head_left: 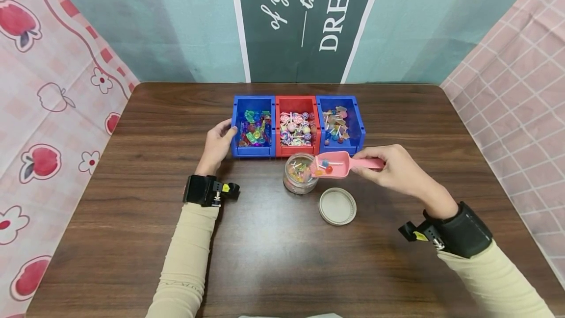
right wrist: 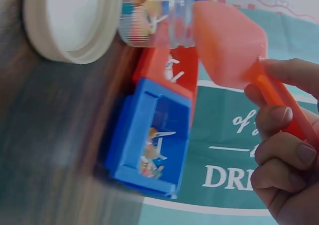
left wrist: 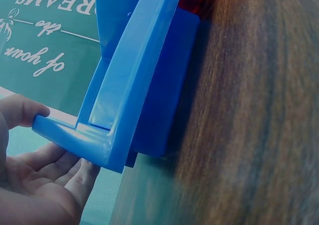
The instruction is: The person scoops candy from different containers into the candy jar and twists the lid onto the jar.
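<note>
My right hand (head_left: 393, 168) grips the handle of a pink scoop (head_left: 337, 163). A few small colourful pieces lie in the scoop, and its front edge overlaps the mouth of a glass jar (head_left: 295, 185) in the head view. More colourful pieces with white sticks are inside the jar. With the thumb over the rim and fingers along the outside, my left hand (head_left: 217, 144) holds the side wall of the left blue bin (head_left: 253, 151). That bin contains translucent coloured pieces. From the right wrist, the scoop (right wrist: 232, 46) shows its underside beside the jar (right wrist: 137, 31).
Against the left bin stand a red bin (head_left: 296, 151) of small lollipop-like pieces and another blue bin (head_left: 353, 107) with similar stick pieces. A round lid (head_left: 337, 206) lies on the brown table (head_left: 273, 249) near the jar. Printed cloths hang behind and at both sides.
</note>
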`<state>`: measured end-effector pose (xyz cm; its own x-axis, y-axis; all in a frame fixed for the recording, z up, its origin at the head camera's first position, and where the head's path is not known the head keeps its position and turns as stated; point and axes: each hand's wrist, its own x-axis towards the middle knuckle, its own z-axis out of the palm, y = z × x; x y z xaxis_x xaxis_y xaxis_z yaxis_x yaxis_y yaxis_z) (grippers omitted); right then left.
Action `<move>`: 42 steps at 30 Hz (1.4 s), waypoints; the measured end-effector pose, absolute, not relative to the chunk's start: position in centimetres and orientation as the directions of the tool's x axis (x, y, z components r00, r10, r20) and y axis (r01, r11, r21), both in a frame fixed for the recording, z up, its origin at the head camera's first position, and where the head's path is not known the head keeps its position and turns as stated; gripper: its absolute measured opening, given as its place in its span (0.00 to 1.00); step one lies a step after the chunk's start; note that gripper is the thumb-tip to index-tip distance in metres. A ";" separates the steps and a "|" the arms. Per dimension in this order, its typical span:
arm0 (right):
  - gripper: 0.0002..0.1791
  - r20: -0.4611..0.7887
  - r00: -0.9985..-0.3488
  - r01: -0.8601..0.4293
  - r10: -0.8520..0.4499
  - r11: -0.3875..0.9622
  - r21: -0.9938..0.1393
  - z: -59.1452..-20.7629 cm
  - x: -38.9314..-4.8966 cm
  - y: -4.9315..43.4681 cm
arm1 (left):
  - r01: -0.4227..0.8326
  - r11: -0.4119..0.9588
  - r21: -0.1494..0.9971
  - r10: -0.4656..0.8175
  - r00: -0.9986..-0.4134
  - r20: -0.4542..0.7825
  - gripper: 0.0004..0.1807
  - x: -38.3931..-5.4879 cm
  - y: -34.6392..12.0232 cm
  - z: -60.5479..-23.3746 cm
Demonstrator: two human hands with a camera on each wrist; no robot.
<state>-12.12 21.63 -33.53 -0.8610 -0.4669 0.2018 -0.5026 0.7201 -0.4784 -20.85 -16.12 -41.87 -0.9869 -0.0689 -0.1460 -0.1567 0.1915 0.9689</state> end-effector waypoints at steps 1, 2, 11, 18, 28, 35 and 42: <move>0.08 0.198 -0.862 -0.501 -0.467 0.725 -0.473 -33.3 -12.1 21.5 | -0.157 0.193 0.969 -0.069 -0.987 -0.146 0.24 -20.9 -16.1 -41.9; 0.08 0.195 -0.862 -0.501 -0.467 0.730 -0.464 -33.0 -12.2 21.4 | -0.156 0.192 0.969 -0.069 -0.987 -0.145 0.24 -20.9 -16.1 -41.9; 0.08 0.167 -0.868 -0.488 -0.467 0.743 -0.458 -32.0 -12.0 20.9 | -0.146 0.199 0.969 -0.066 -0.989 -0.136 0.24 -21.0 -16.0 -41.8; 0.08 0.157 -0.875 -0.475 -0.458 0.746 -0.468 -32.0 -11.9 20.9 | -0.156 0.199 0.968 -0.063 -0.987 -0.146 0.24 -20.9 -16.0 -41.7; 0.08 0.048 -0.885 -0.437 -0.464 0.787 -0.436 -32.0 -11.9 21.0 | -0.157 0.195 0.968 -0.065 -0.987 -0.147 0.24 -20.8 -16.1 -41.6; 0.11 -0.005 -0.880 -0.428 -0.475 0.798 -0.425 -32.0 -11.9 21.1 | -0.157 0.195 0.968 -0.059 -0.987 -0.148 0.24 -20.7 -16.1 -41.5; 0.09 0.025 -0.873 -0.451 -0.487 0.787 -0.421 -32.0 -11.7 21.1 | -0.140 0.196 0.970 -0.078 -0.989 -0.127 0.24 -21.0 -16.1 -41.9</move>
<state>-11.72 21.13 -31.97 -0.8728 -0.4874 0.0249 -0.4514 0.7868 -0.4208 -20.99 -16.13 -41.95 -0.9888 -0.0775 -0.1273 -0.1403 0.1962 0.9705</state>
